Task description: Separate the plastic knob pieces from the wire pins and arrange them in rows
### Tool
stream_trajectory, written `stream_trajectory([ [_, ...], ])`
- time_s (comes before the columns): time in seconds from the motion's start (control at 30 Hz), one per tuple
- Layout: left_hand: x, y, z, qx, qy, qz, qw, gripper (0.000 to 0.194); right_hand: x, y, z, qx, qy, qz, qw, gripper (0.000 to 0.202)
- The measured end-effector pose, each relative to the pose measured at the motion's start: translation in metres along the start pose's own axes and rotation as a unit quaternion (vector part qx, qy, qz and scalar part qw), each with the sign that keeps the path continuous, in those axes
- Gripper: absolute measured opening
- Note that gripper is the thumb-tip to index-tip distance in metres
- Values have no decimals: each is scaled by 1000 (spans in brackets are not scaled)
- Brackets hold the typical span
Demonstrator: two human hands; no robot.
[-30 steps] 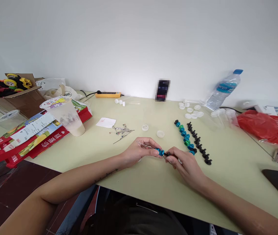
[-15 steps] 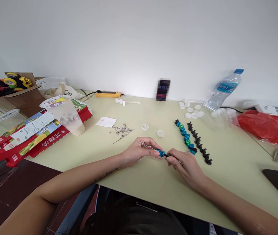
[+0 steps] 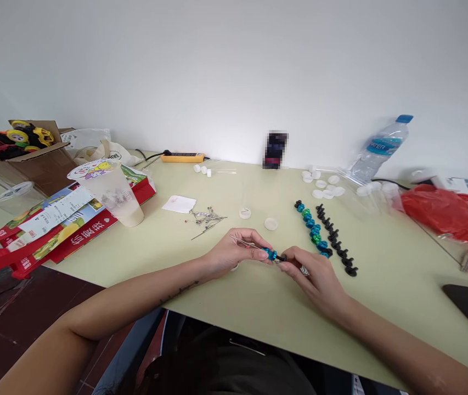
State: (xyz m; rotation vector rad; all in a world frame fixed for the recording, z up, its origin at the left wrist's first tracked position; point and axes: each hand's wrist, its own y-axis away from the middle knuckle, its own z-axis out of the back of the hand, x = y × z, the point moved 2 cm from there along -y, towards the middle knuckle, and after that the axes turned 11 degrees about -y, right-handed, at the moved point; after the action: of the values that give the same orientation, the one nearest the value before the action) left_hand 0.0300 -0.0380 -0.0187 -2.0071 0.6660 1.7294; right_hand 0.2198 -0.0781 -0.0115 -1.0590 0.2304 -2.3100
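My left hand (image 3: 240, 253) pinches a small blue and black piece (image 3: 272, 255), and a thin metal pin (image 3: 240, 240) sticks out between its fingers. Close on the right, my right hand (image 3: 308, 270) is closed on the black end of the same piece; something small and striped shows under its fingers. To the right lie a row of blue and green pieces (image 3: 315, 230) and a row of black pieces (image 3: 336, 240). Two round white caps, one (image 3: 244, 213) and another (image 3: 270, 224), lie beyond my hands. A pile of pins (image 3: 207, 218) is at the left.
A cup (image 3: 114, 195) stands on red bags (image 3: 89, 236) beside a cardboard box (image 3: 40, 170). Toward the wall are a power strip (image 3: 182, 157), a phone-like blurred object (image 3: 275, 150), white caps (image 3: 328, 192), a water bottle (image 3: 384, 148) and a red plastic bag (image 3: 435, 208).
My right fingers have shifted slightly on the held piece, and more of its black end shows between my hands. My left hand has barely moved.
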Motion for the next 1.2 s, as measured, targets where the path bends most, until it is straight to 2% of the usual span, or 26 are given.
stream_trajectory([
  [0.1,0,0,-2,7,1,2,1000,27,2,0,0,24,4,17,1000,33],
  [0.27,1,-1,1,-4,1,-5,1000,26,1,1,-1,-20,-6,13,1000,14],
  [0.37,1,-1,2,-5,-1,-7,1000,24,-1,1,-1,-31,-17,12,999,12],
  [0.57,0,1,-1,7,0,-4,1000,26,1,1,0,7,4,21,1000,23],
  [0.8,0,0,1,-2,-6,-6,1000,25,2,1,-1,-32,4,35,999,10],
  [0.97,0,0,0,8,-1,-2,1000,26,0,1,-1,10,-5,38,999,23],
  [1.1,0,0,1,-1,-5,-8,1000,24,0,1,-1,-19,-4,31,999,9],
  [1.2,0,-1,2,2,-5,-11,1000,23,0,1,-1,-23,-2,33,999,9],
])
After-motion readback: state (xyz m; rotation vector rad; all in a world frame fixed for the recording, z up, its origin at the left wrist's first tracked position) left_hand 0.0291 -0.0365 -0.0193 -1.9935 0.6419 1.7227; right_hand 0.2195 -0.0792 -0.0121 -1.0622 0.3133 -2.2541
